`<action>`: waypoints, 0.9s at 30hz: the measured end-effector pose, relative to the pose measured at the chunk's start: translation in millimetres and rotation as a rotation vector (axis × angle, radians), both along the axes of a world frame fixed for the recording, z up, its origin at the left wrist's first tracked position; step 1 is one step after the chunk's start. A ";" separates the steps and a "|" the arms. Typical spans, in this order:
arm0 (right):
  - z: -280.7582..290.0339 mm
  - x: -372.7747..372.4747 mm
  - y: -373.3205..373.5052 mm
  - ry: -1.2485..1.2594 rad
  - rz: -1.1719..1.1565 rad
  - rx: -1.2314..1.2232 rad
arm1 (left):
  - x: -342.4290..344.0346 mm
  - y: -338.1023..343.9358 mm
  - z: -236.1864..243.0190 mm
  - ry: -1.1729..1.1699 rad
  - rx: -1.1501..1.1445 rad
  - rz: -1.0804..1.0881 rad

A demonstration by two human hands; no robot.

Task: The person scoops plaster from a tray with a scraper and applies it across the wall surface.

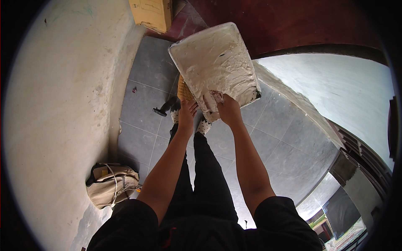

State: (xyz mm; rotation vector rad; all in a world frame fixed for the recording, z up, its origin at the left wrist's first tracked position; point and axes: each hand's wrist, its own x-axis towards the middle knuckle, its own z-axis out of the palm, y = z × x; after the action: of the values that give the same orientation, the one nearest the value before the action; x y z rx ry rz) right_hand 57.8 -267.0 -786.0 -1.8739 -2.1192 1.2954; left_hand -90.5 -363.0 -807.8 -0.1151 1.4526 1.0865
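Note:
A large rectangular tray or panel (217, 58), coated in rough cream-white paste, lies in front of me with a pale rim. My right hand (229, 109) is closed over its near part, beside a streaky reddish-white patch (212, 99). Whether that patch is a cloth or smeared surface, I cannot tell, and the fingertips are hidden. At the near left edge is my left hand (187, 111), fingers loosely apart, with nothing visible in it. Just beyond that hand, a yellow textured object (184, 90) shows partly from behind the tray.
A black object with a flat end (163, 108) lies on the grey tiled floor (140, 106) to the left. A tan bag (112, 184) leans against the left wall (67, 104). A cardboard box (153, 14) stands on the dark red surface at the far side. A pale wall (331, 83) rises at right.

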 end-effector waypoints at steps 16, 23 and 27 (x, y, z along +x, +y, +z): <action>8.4 -5.8 7.9 0.073 -0.126 0.053 | -2.3 -3.7 -2.4 -0.013 0.019 -0.007; 18.4 -7.5 -2.1 0.003 0.008 0.033 | -3.3 -5.8 -4.1 -0.016 0.014 -0.003; 16.1 -10.0 -9.1 0.004 -0.051 0.026 | -2.1 -5.6 -5.6 -0.025 0.023 -0.016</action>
State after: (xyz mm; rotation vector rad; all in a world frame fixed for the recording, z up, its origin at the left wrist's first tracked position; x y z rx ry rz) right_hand 47.9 -276.1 -769.9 -1.9001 -2.0619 1.2545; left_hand -92.6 -368.6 -813.3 -0.1007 1.4160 1.0847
